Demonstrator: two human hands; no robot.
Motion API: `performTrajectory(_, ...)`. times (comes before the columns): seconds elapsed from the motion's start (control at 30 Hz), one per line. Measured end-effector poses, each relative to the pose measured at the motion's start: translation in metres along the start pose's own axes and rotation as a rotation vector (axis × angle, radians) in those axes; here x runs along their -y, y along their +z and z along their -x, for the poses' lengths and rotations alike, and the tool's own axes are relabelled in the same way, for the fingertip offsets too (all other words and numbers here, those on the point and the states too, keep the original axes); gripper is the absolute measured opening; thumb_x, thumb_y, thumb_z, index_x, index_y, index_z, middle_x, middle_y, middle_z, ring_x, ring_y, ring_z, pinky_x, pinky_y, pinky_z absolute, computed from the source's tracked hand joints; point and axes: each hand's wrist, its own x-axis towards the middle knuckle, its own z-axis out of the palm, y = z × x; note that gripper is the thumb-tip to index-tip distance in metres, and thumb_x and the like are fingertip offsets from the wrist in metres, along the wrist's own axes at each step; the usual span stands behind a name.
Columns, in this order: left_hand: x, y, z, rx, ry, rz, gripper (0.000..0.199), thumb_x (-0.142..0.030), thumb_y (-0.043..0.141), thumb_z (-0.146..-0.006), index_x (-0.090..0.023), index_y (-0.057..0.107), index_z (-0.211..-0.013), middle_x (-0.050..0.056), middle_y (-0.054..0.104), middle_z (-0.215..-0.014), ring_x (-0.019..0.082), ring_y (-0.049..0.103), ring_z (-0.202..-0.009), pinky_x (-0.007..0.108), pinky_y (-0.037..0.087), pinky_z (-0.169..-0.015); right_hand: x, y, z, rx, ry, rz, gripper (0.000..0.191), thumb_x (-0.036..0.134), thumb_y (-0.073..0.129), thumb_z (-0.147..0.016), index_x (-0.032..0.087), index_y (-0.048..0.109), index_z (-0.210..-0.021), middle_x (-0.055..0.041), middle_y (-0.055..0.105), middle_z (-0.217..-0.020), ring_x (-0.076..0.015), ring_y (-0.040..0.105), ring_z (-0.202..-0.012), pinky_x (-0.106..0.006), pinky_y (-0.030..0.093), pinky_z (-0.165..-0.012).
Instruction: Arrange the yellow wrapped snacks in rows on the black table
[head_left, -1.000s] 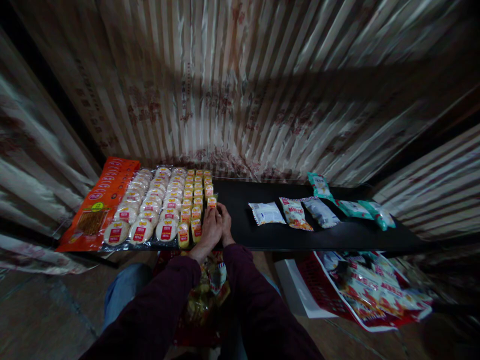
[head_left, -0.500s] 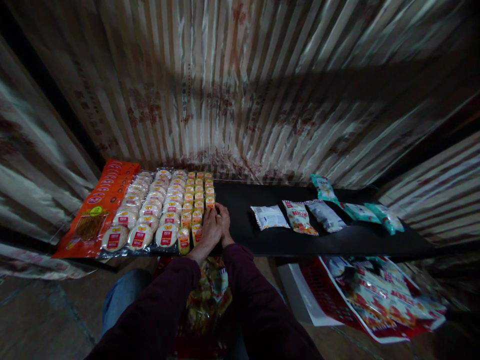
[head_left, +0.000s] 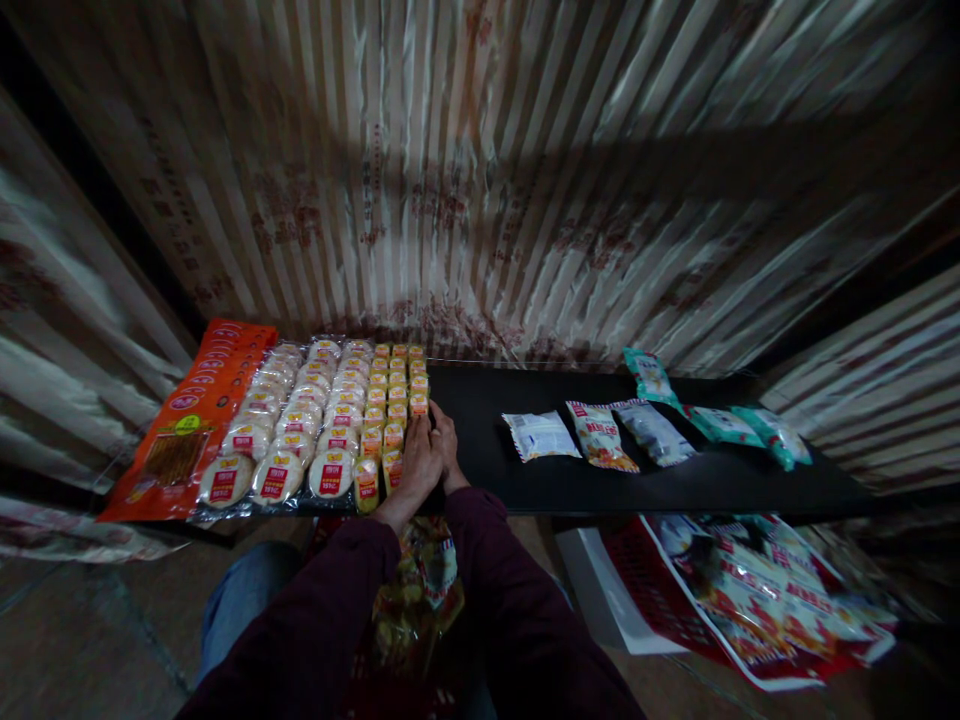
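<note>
My left hand (head_left: 422,462) rests at the right side of the small yellow packs (head_left: 392,435), its fingers pressed together on something I cannot make out. Right beside it, my right hand (head_left: 447,446) touches the same column, its fingers bent round the pack edge and partly hidden. The yellow packs stand in neat rows on the black shelf (head_left: 480,440). To their left lie several rows of round white crackers (head_left: 331,472) in clear wrap, then overlapping orange bags (head_left: 176,450) at the shelf's left end.
On the shelf's right half lie a white pack (head_left: 540,436), a red-and-white bag (head_left: 602,436), a grey bag (head_left: 654,432) and green bags (head_left: 649,377). Below stands a red basket (head_left: 652,580) of snack bags. Golden packs (head_left: 416,600) lie beneath my forearms.
Both hands stay at the right column of yellow packs, with only a very slight shift. The view has moved a little; the other goods look unchanged.
</note>
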Motion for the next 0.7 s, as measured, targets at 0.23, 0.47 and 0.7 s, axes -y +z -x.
performTrajectory(0.23,0.001,0.001,0.001,-0.022,0.007,0.008,0.05,-0.025,0.034,-0.088,-0.007,0.044,-0.134,0.017,0.036,-0.147,0.022,0.027,-0.14,0.036,0.017,-0.117,-0.005,-0.006,-0.008,0.021,-0.076,-0.082,0.056,0.029,0.047,-0.078,0.018,0.048,-0.133,-0.008,0.057,-0.13,-0.0236,0.048,-0.123,-0.039,0.038,-0.106)
performTrajectory(0.47,0.003,0.002,-0.003,-0.055,0.028,0.081,0.048,-0.026,0.034,-0.089,-0.01,0.045,-0.133,0.016,0.039,-0.146,0.021,0.031,-0.138,0.037,0.019,-0.116,-0.004,-0.002,-0.024,0.061,-0.104,-0.194,0.061,0.031,0.051,-0.077,0.021,0.044,-0.137,-0.0045,0.049,-0.14,-0.0222,0.042,-0.13,-0.039,0.032,-0.111)
performTrajectory(0.7,0.002,0.001,-0.002,-0.064,0.048,0.041,0.045,-0.026,0.033,-0.089,-0.01,0.046,-0.129,0.018,0.043,-0.142,0.022,0.034,-0.137,0.039,0.022,-0.115,-0.006,-0.001,-0.021,0.041,0.02,-0.278,0.064,0.033,0.054,-0.074,0.02,0.044,-0.136,-0.0064,0.046,-0.143,-0.0222,0.04,-0.133,-0.04,0.03,-0.112)
